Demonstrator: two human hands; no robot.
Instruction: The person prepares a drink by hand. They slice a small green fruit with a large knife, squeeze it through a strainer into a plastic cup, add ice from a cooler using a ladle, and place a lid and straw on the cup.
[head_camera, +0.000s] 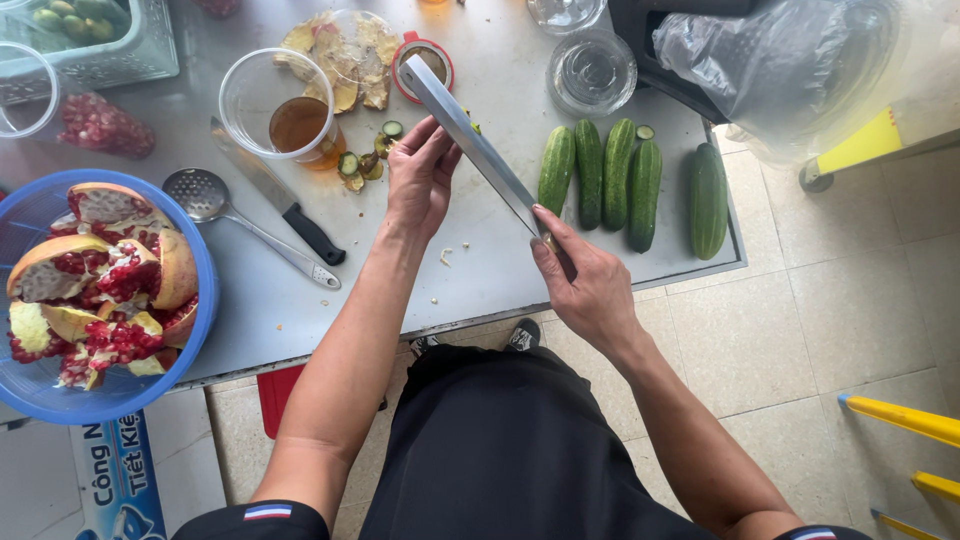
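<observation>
From the head camera, the right hand (590, 285) has its fingers clamped round the handle of a long cleaver (475, 145), holding it slanted above the metal counter (480, 250), the blade running up and away to the left. The left hand (420, 180) rests flat against the blade's side about midway, its fingers together and stretched along the steel, not gripping it. Just right of the blade lie four cucumbers (600, 180) side by side, with a fifth cucumber (707, 200) a little apart near the counter's edge. Beyond the left hand sit cut cucumber ends (365, 160) beside a clear cup of amber liquid (295, 125). A black-handled knife (280, 195) and a slotted spoon (215, 205) lie to the left, near a blue bowl (205, 310) heaped with broken pomegranate (100, 290)
</observation>
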